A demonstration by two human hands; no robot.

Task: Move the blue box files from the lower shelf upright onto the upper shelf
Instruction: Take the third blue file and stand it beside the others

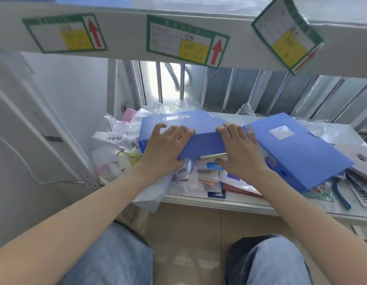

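Two blue box files lie flat on the lower shelf (230, 204). The left blue box file (203, 140) rests on a heap of papers, its near edge raised. My left hand (164, 147) grips its left front corner, fingers on top and thumb beneath. My right hand (240, 151) holds its right front corner the same way. The second blue box file (302, 153) lies tilted to the right, touching my right hand's side. The upper shelf's front beam (125, 36) runs across the top of the view.
Plastic bags (114, 145) crowd the shelf's left end. Loose papers and booklets (211, 177) lie under the files. A tape roll (361, 159) and blue-handled pliers (341, 196) sit at the right. Green-bordered labels (186, 42) hang on the beam. My knees are below.
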